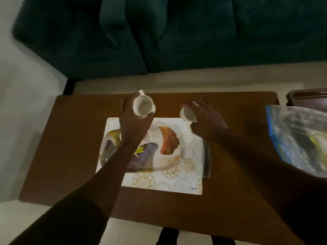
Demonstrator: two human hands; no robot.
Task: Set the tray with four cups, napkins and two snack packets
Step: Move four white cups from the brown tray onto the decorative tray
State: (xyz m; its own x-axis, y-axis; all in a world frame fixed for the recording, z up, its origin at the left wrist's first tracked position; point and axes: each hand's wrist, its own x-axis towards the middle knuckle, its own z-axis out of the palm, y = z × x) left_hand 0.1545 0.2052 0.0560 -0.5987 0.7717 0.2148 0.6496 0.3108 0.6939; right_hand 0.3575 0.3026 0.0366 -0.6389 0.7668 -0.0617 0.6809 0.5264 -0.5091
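**Q.** Where are the cups, and how are they held?

**A.** The left hand (134, 126) has its fingers curled round the body of the left cup (143, 107), whose handle points away from the person. The right hand (208, 121) grips the right cup (188, 115) from the side. Both cups are at the far edge of the tray (177, 183), which lies on the table (70, 156). Whether either cup touches a surface cannot be told.

**Q.** What do the cups look like?

**A.** Both are white and glossy. They tilt towards the viewer with their mouths showing, and they appear empty.

**Q.** How should they be set down?

**A.** Probably level each cup first, then lower it upright onto a far corner of the tray, with the two well apart. That keeps room for the other cups, the napkins and the packets. Let go only once the base sits flat, since glazed cups may slide on a smooth printed tray.

**Q.** What else is there?

**A.** A plastic bag (297, 138) lies on the right and a sofa (177, 32) stands beyond the table.
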